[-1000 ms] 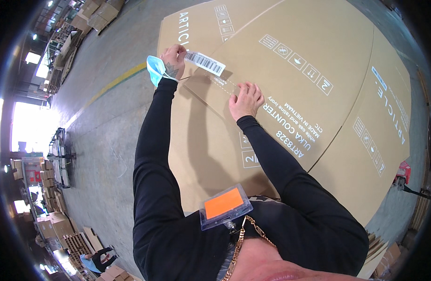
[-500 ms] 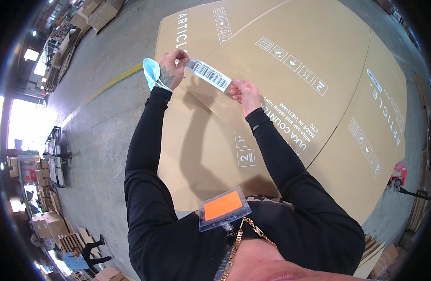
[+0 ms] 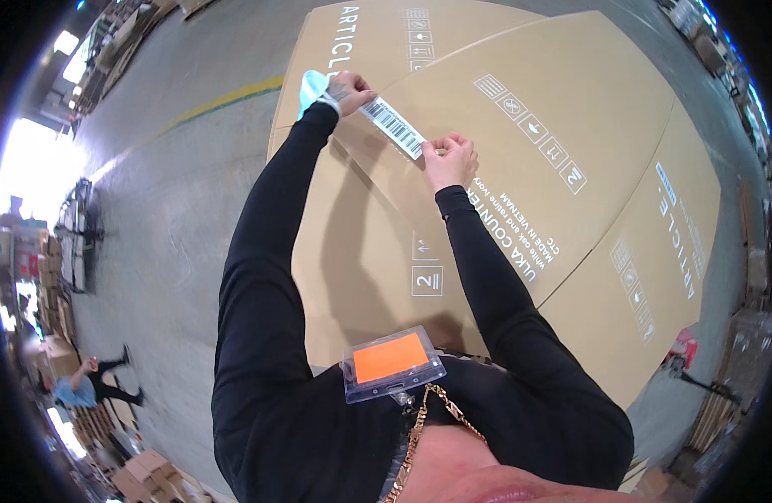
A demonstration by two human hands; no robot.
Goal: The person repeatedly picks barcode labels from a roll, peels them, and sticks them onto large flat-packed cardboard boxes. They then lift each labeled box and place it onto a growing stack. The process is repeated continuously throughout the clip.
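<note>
A white barcode label (image 3: 394, 126) is stretched between my two hands, over the upper face of a large brown cardboard box (image 3: 503, 168). My left hand (image 3: 350, 90) pinches its far left end. At the near right end, my right hand (image 3: 450, 159) pinches the other corner with thumb and fingers. The label lies close to the cardboard; whether it touches cannot be told. A light blue face mask (image 3: 314, 90) hangs around my left wrist. White printed symbols and lettering mark the box's faces.
Concrete floor (image 3: 176, 193) with a yellow line runs along the left. A person (image 3: 88, 387) in a light blue top is at the lower left, near stacked cardboard boxes (image 3: 147, 474). A red pallet jack part (image 3: 681, 348) shows beside the box on the right.
Both hands, still pinching the label, have come nearer the box's upper face, and the label has shifted slightly right in view. The whole view has also shifted a little.
</note>
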